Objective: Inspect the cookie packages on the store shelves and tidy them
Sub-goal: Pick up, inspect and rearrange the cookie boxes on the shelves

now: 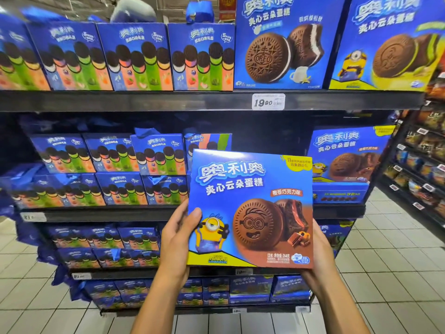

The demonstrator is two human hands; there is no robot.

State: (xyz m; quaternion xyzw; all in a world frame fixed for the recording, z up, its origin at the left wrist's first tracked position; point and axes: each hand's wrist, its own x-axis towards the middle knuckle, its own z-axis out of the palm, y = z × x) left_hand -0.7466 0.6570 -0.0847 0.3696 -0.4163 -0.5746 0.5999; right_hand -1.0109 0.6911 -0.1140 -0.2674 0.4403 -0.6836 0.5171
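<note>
Left hand (177, 239) and right hand (317, 256) grasp a blue cookie box (250, 208) by its lower corners – left thumb on the front (right fingers hidden behind) – held upright before the middle shelf (96, 213); beyond, matching boxes (346, 157) and a price tag (268, 101)

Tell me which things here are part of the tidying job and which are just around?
Part of the job:
held box, gripped by the left hand and right hand
gift boxes
matching box on the middle shelf

Just around:
price tag
floor tiles
side rack
</note>
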